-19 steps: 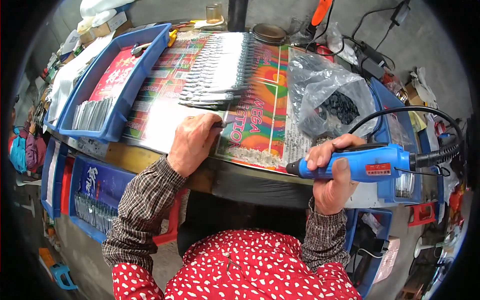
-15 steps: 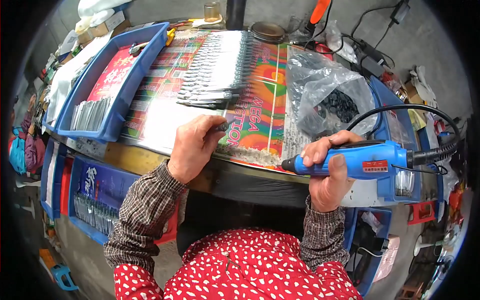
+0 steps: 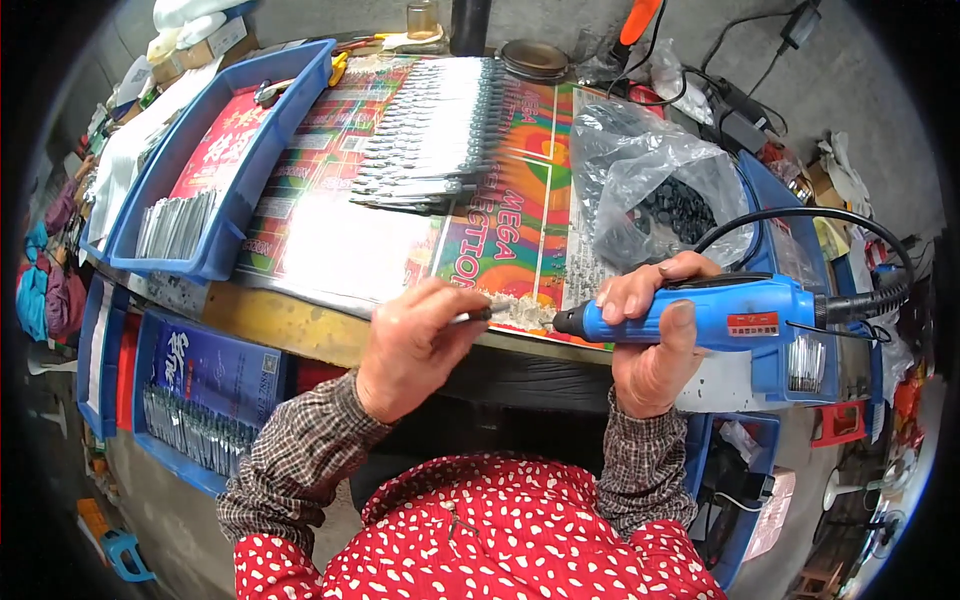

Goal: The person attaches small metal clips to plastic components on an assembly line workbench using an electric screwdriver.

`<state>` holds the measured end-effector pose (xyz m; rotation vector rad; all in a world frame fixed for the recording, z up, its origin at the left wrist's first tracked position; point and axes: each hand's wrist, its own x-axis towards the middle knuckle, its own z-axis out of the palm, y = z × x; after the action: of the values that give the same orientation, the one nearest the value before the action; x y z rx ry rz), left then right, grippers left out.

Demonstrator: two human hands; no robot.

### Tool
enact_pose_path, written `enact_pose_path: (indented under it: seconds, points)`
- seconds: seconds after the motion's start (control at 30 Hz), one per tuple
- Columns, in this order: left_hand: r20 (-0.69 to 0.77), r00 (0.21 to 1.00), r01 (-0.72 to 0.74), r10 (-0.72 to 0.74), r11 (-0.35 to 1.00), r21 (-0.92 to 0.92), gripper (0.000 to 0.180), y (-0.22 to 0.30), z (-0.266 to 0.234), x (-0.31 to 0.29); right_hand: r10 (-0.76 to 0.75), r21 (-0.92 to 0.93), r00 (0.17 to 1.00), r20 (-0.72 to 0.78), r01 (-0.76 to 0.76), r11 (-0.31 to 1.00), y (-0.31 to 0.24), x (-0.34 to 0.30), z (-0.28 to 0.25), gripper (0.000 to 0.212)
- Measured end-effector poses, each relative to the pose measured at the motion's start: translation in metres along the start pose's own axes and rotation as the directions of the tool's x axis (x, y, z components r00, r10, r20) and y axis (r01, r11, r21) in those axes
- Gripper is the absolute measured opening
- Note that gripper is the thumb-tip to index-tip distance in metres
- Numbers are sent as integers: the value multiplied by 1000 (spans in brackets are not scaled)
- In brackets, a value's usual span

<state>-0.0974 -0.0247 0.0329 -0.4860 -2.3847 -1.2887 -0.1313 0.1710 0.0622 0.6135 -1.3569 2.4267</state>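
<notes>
My left hand (image 3: 412, 345) pinches a thin metal piece (image 3: 472, 316) at the table's near edge, its tip pointing right. My right hand (image 3: 655, 330) grips a blue corded rotary tool (image 3: 715, 313), held level with its black nose (image 3: 568, 321) almost touching that tip. Pale shavings (image 3: 520, 312) lie on the table between the two. Rows of the same dark metal pieces (image 3: 440, 135) lie laid out on the colourful printed sheet (image 3: 510, 225) farther back.
A blue tray (image 3: 225, 150) with more metal pieces stands at the left. A clear plastic bag of dark parts (image 3: 655, 200) sits right of the sheet. Another blue bin (image 3: 205, 400) sits below the table at left. Cables and clutter line the back right.
My left hand has pulled back from the sheet to the table's near edge with a metal piece. The rotary tool's nose has come up beside that piece.
</notes>
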Motion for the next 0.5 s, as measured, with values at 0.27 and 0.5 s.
enact_pose_path:
  seconds: [0.27,0.5]
  points:
    - [30,932,-359,362,907,221,22,2,26,-20,5,-2,999,37,-5,1000,-12,-3,4,47]
    - [43,903,-424,428,866,267,23,-2,28,-26,-6,35,998,57,4,999,-20,-5,12,48]
